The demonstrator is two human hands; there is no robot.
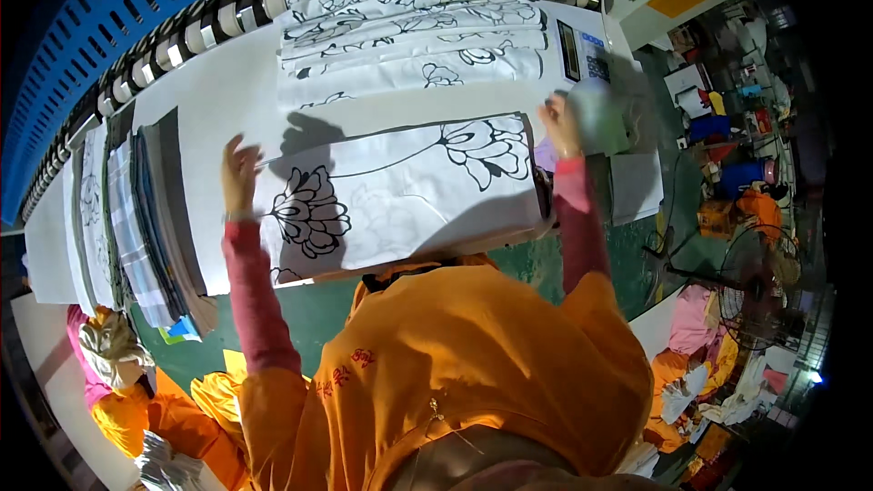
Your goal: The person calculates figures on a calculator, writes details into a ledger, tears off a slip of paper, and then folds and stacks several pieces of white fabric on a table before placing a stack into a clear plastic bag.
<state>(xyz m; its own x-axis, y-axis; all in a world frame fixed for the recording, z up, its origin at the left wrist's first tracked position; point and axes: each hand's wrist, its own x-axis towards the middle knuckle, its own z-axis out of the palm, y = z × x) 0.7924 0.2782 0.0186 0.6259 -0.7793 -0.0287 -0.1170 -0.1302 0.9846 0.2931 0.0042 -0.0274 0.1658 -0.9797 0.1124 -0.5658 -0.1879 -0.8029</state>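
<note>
A white cloth point(400, 191) printed with black flower outlines lies spread in front of me on the white feed table point(218, 100). My left hand point(238, 175) rests on its far left corner, fingers raised and apart. My right hand point(561, 125) is at the cloth's far right corner, near the machine's edge; whether it pinches the fabric I cannot tell. Beyond it, another flower-printed cloth point(409, 27) lies in folds, running toward the rollers point(209, 27) of the blue machine point(100, 27). My sleeves are pink, my vest orange.
A stack of grey and checked folded cloths point(150, 218) lies on the table to my left. A control panel point(582, 50) sits at the table's right end. A person in orange stands at lower left point(118, 373). A fan point(755, 291), bins and clutter fill the right floor.
</note>
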